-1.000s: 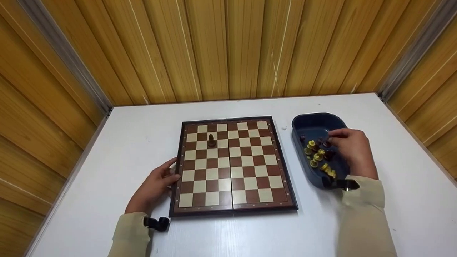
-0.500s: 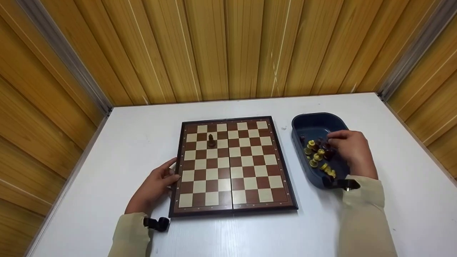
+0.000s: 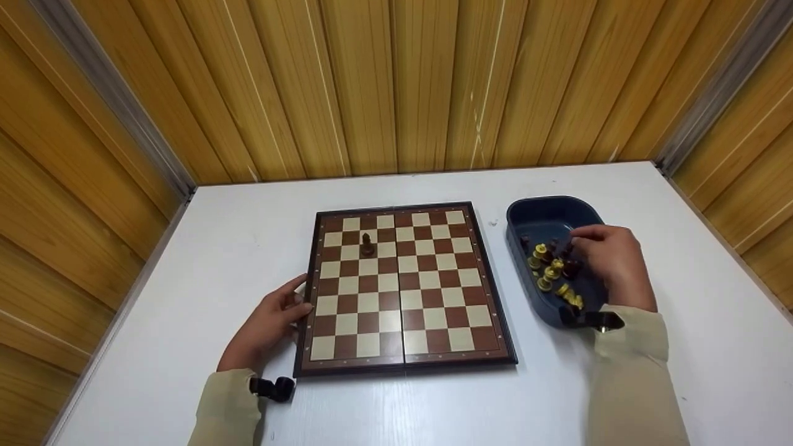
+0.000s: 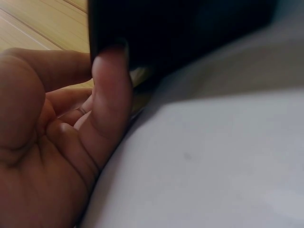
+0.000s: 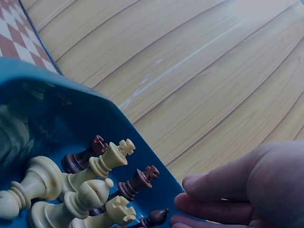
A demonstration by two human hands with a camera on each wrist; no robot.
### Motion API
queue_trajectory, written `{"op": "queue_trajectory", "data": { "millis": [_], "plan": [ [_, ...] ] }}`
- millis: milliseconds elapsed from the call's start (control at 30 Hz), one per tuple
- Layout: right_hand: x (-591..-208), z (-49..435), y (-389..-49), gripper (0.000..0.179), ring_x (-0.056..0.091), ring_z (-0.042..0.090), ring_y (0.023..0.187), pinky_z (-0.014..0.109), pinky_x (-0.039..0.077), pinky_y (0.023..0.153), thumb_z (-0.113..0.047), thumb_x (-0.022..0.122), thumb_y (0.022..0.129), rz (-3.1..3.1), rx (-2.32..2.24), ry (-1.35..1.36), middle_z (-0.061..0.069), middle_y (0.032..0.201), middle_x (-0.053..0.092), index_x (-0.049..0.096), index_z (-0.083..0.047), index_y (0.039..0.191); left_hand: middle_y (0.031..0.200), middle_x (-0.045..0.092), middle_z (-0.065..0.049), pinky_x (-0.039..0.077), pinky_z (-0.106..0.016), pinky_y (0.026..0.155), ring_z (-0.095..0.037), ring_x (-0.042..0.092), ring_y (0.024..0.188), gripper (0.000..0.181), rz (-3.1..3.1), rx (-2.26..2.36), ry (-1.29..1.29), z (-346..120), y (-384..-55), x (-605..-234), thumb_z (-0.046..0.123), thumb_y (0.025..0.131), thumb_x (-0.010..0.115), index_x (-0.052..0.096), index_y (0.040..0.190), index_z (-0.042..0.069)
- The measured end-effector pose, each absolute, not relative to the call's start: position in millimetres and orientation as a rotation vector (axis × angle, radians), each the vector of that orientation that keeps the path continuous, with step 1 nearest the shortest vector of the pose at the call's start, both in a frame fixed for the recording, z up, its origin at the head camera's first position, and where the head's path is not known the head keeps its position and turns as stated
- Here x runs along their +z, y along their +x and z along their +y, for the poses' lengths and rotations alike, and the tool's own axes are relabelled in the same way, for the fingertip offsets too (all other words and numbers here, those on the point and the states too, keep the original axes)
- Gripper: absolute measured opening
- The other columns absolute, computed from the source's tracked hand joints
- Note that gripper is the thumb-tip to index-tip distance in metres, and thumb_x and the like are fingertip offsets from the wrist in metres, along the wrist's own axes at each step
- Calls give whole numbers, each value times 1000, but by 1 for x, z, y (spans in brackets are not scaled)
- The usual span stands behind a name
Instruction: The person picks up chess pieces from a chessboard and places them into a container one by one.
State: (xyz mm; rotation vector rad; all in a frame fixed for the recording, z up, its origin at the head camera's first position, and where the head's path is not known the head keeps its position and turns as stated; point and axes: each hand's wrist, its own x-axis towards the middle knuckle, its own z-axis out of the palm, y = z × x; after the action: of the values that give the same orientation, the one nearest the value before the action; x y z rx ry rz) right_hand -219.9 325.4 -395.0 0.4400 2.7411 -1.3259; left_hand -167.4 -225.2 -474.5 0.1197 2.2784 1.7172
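In the head view, my left hand [image 3: 266,322] holds the left edge of the folding chessboard [image 3: 409,365], its thumb at the rim. The left wrist view shows the thumb [image 4: 111,90] against the board's dark side [image 4: 180,28]. My right hand [image 3: 610,260] reaches over the right side of a dark blue tub [image 3: 526,303]. In the right wrist view, its fingertips [image 5: 183,202] are beside the head of a dark bishop [image 5: 156,217]; whether they pinch it is unclear. Pale pieces, including a king [image 5: 114,156], lie in the tub with dark ones.
A single dark chess piece [image 3: 367,245] stands upright toward the board's far left. Board and tub rest on a white table [image 3: 347,409], a narrow gap between them. Wood-patterned walls [image 3: 365,87] enclose the back and sides.
My right fingers shift slightly in the tub, and a dark piece by their tips changes its lie. My left hand, the board and the piece standing on it stay put.
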Motion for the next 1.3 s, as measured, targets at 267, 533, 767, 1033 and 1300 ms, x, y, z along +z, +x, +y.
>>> {"op": "queue_trajectory", "data": {
  "millis": [267,533,767,1033,1300],
  "plan": [
    [-388,319,-219,39,46,35,126,47,43,100,-29,46,101,2778,-1283,375,20,138,52,58,-7,132,102,54,-10,56,-31,64,-16,60,80,65,2249,1752,65,-224,-169,-476,12,95,60,30,153,17],
    [-376,297,-213,49,54,31,112,42,47,87,-47,49,98,2844,-1219,124,15,132,56,58,-12,132,101,56,-11,56,-32,64,-17,60,81,65,2284,1731,95,-227,-168,-476,13,95,61,30,153,15],
    [-370,273,-212,50,53,30,114,48,46,93,-51,53,96,2821,-1213,-107,11,133,57,59,-14,129,102,58,-13,57,-34,65,-19,62,82,64,2256,1774,43,-223,-166,-476,13,95,61,32,152,19],
    [-373,257,-214,44,51,26,119,45,44,100,-47,55,95,2732,-1290,-180,8,134,57,61,-17,128,106,57,-13,57,-36,66,-18,63,83,64,2208,1795,37,-220,-168,-480,11,95,60,32,152,20],
    [-370,234,-225,40,56,22,112,34,47,91,-40,59,96,2721,-1347,-363,9,128,61,64,-13,125,106,57,-13,56,-35,66,-20,63,84,63,2208,1803,-11,-220,-168,-477,11,95,60,34,151,23]
  ]
}}
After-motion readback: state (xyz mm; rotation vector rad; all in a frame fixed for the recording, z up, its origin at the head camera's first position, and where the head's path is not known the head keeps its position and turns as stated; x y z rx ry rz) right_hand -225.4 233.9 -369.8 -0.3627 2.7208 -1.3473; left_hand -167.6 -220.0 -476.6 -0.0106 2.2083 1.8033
